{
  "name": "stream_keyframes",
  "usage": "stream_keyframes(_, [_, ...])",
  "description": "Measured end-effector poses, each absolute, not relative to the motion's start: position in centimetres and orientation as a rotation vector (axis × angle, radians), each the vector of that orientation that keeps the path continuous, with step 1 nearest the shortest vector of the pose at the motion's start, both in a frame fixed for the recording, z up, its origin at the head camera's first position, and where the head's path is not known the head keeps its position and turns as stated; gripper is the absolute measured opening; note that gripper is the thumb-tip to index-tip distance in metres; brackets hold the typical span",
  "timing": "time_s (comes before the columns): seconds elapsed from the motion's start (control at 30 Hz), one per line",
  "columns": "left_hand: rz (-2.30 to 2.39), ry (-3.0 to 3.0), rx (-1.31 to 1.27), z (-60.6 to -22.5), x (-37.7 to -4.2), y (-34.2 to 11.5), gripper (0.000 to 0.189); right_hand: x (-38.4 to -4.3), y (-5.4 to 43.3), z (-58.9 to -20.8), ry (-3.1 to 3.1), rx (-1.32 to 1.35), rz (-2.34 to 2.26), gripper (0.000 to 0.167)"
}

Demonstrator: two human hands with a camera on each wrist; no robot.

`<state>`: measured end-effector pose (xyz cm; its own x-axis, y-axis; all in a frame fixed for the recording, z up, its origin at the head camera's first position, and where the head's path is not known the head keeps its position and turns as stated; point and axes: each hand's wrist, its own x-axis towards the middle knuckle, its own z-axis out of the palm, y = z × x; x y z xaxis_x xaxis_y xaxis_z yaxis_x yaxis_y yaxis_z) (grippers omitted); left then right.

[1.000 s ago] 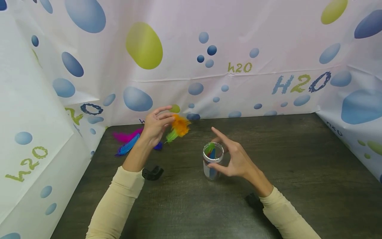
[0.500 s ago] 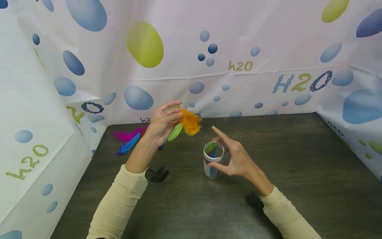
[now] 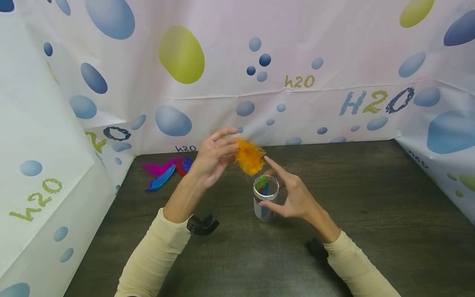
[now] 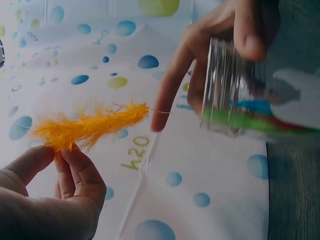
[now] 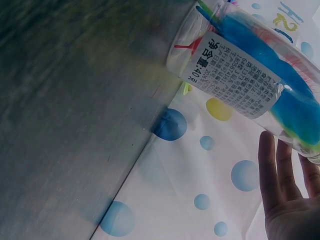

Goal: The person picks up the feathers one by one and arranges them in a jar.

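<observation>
My left hand (image 3: pixel 211 163) pinches a fluffy orange feather (image 3: pixel 250 157) between thumb and fingertips, up and to the left of the jar's mouth. In the left wrist view the orange feather (image 4: pixel 90 125) lies nearly sideways, its bare quill pointing toward the jar. A clear jar (image 3: pixel 257 209) without a lid stands upright on the table. My right hand (image 3: pixel 293 196) steadies it near the rim, thumb in front and fingers behind. Inside, green, blue and red feathers show; in the right wrist view a blue feather (image 5: pixel 250 37) sits behind the white printed label (image 5: pixel 235 75).
Loose feathers lie at the table's back left: a magenta feather (image 3: pixel 159 167), a blue feather (image 3: pixel 161 178) and a red feather (image 3: pixel 181 167) beside purple. A white printed sheet (image 3: pixel 222 90) walls the dark table (image 3: pixel 352 185) at the back and sides.
My left hand has carried the orange feather rightward, closer to the jar's mouth. A green feather seen below that hand earlier is out of sight now. The right hand and jar have stayed put.
</observation>
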<state>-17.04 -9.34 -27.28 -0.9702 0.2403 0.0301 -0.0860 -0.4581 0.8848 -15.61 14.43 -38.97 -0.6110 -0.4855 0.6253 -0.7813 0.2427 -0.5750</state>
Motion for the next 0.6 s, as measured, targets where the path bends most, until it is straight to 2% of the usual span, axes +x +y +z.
stream_keyframes(0.6, [2.403,1.574,0.245,-29.8,-16.0,-7.5,0.034,-15.5,14.5,-39.0,-2.168,1.185,1.274,0.099])
